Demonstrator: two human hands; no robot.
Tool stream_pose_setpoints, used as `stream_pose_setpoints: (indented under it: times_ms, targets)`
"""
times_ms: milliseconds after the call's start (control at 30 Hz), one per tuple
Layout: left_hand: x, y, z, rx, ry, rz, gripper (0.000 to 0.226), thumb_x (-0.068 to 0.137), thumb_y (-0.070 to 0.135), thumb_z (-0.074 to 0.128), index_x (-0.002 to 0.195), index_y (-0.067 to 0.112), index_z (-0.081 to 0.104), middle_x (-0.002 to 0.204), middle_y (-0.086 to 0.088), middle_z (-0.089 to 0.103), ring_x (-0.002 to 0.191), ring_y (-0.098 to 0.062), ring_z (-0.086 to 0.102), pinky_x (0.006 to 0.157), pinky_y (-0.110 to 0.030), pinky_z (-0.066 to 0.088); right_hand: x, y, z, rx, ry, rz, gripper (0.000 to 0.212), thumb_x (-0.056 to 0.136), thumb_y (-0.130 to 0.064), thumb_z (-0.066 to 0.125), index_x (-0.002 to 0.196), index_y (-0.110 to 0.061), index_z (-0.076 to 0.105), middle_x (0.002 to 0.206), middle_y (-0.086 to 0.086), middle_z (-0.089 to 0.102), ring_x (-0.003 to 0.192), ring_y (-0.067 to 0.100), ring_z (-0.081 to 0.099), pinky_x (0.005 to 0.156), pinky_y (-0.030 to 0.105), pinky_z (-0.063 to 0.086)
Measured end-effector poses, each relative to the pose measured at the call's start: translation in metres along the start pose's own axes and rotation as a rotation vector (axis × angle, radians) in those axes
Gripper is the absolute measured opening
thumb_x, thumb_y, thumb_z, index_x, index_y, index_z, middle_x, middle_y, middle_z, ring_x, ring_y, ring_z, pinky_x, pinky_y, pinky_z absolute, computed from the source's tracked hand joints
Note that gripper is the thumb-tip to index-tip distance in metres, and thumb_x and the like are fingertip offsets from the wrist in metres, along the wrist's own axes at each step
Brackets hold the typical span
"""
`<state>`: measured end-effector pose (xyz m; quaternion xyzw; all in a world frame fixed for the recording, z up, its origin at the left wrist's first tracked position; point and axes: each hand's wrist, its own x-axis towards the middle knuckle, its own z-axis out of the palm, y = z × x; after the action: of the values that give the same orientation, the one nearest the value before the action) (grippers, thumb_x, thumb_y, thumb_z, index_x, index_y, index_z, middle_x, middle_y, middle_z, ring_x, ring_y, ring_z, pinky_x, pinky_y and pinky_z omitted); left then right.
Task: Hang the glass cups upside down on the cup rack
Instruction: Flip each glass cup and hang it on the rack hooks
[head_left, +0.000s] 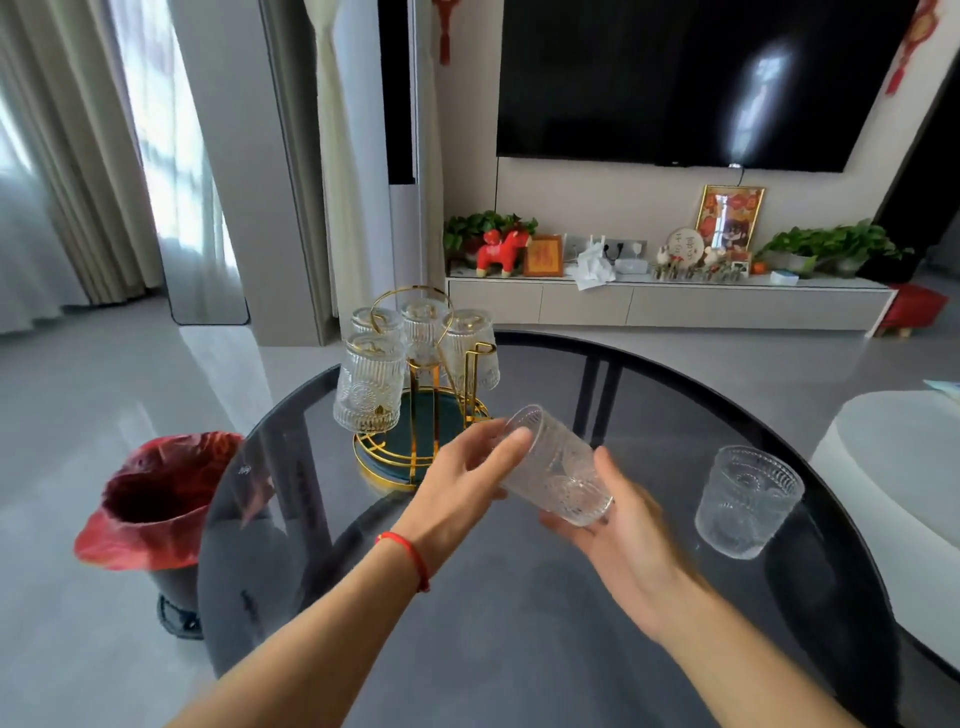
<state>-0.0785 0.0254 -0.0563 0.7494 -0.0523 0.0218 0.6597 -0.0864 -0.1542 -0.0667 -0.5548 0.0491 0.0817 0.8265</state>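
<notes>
While I held a ribbed glass cup (558, 470) tilted above the dark round glass surface (519, 623), both my hands were on it. My left hand (462, 483) gripped it near the rim, fingers curled around the side, with the open mouth turned up and away toward the rack. My right hand (618, 540) cupped it from below at the thick base, palm up, thumb resting against the glass wall. A red string bracelet (408, 558) circled my left wrist.

Just beyond my left hand stood the gold wire cup rack (415, 415) on its round tray with a dark green floor, set near the far left edge of the surface. Four glass cups hung on it upside down: one at the front left (369, 382), one behind it (376, 319), one at the middle back (423, 325) and one on the right (470, 348). A bare gold peg (478, 358) rose at the near right side of the rack, close to the cup I held.

Another glass cup (745, 501) stood upright on the surface, well to the right of my right hand and apart from it.

On the floor to the left of the surface sat a bin lined with a red bag (156, 499).
</notes>
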Motion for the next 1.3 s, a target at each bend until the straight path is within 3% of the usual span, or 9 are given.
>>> stream_pose_setpoints:
  times_ms: [67, 200, 367, 500, 633, 867, 1067, 1200, 1300]
  targets:
    - [0.004, -0.007, -0.014, 0.104, 0.048, 0.042, 0.053, 0.09, 0.06, 0.046, 0.127, 0.028, 0.066, 0.118, 0.009, 0.072, 0.107, -0.003, 0.066, 0.099, -0.04, 0.056, 0.009, 0.0, 0.001, -0.027, 0.041, -0.044, 0.042, 0.108, -0.039, 0.05, 0.131, -0.009, 0.069, 0.125, 0.013, 0.078, 0.118, 0.03, 0.072, 0.089, 0.042, 0.061]
    - [0.013, -0.031, -0.034, 0.791, 0.168, 0.128, 0.054, 0.084, 0.051, 0.051, 0.13, 0.026, 0.063, 0.131, 0.0, 0.066, 0.123, -0.021, 0.053, 0.103, -0.044, 0.048, 0.029, -0.008, 0.006, -0.017, 0.16, -0.104, 0.042, 0.103, -0.04, 0.061, 0.133, -0.011, 0.066, 0.127, 0.009, 0.077, 0.119, 0.026, 0.073, 0.097, 0.043, 0.06]
    - [0.014, -0.052, -0.032, 0.996, 0.087, 0.09, 0.061, 0.075, 0.052, 0.053, 0.132, 0.034, 0.061, 0.144, 0.006, 0.054, 0.133, -0.023, 0.037, 0.101, -0.046, 0.045, 0.049, -0.035, 0.025, -0.107, 0.329, -0.263, 0.054, 0.093, -0.039, 0.077, 0.139, -0.017, 0.06, 0.123, -0.005, 0.068, 0.09, 0.005, 0.078, 0.1, 0.044, 0.059]
    - [0.019, -0.054, -0.028, 0.997, 0.098, 0.093, 0.06, 0.074, 0.052, 0.051, 0.129, 0.032, 0.064, 0.138, 0.006, 0.056, 0.126, -0.023, 0.038, 0.092, -0.043, 0.047, 0.064, -0.057, 0.044, -0.314, 0.376, -0.378, 0.061, 0.083, -0.035, 0.087, 0.136, -0.024, 0.061, 0.105, -0.009, 0.068, 0.095, 0.005, 0.069, 0.099, 0.045, 0.06]
    - [0.02, -0.057, -0.03, 1.009, 0.05, 0.1, 0.065, 0.072, 0.052, 0.05, 0.131, 0.031, 0.063, 0.146, 0.005, 0.051, 0.132, -0.024, 0.033, 0.096, -0.045, 0.044, 0.076, -0.073, 0.061, -0.483, 0.372, -0.446, 0.067, 0.073, -0.043, 0.091, 0.132, -0.026, 0.062, 0.121, 0.004, 0.074, 0.108, 0.018, 0.071, 0.101, 0.047, 0.057]
    - [0.019, -0.057, -0.038, 0.972, 0.002, 0.103, 0.066, 0.073, 0.047, 0.055, 0.135, 0.026, 0.06, 0.15, 0.003, 0.05, 0.135, -0.025, 0.033, 0.104, -0.046, 0.045, 0.089, -0.089, 0.092, -0.741, 0.356, -0.555, 0.075, 0.068, -0.047, 0.091, 0.133, -0.027, 0.058, 0.133, 0.004, 0.067, 0.12, 0.023, 0.063, 0.105, 0.043, 0.052]
    - [0.02, -0.054, -0.039, 0.917, 0.028, 0.102, 0.055, 0.074, 0.038, 0.06, 0.126, 0.019, 0.065, 0.141, 0.001, 0.059, 0.129, -0.022, 0.041, 0.102, -0.042, 0.05, 0.106, -0.086, 0.118, -0.892, 0.264, -0.571, 0.077, 0.066, -0.044, 0.092, 0.133, -0.024, 0.057, 0.128, -0.002, 0.059, 0.11, 0.017, 0.059, 0.081, 0.028, 0.047]
    - [0.02, -0.054, -0.038, 0.916, 0.054, 0.112, 0.055, 0.075, 0.036, 0.061, 0.126, 0.017, 0.065, 0.139, 0.0, 0.061, 0.129, -0.022, 0.044, 0.099, -0.036, 0.05, 0.116, -0.079, 0.126, -0.987, 0.235, -0.548, 0.079, 0.067, -0.041, 0.092, 0.135, -0.023, 0.057, 0.136, 0.003, 0.06, 0.119, 0.02, 0.058, 0.09, 0.031, 0.044]
    - [0.019, -0.054, -0.038, 0.929, 0.054, 0.108, 0.053, 0.077, 0.036, 0.062, 0.126, 0.017, 0.065, 0.137, 0.0, 0.061, 0.127, -0.021, 0.045, 0.097, -0.034, 0.05, 0.119, -0.071, 0.128, -1.063, 0.224, -0.569, 0.079, 0.069, -0.04, 0.091, 0.137, -0.021, 0.056, 0.141, 0.004, 0.059, 0.114, 0.014, 0.052, 0.087, 0.028, 0.04]
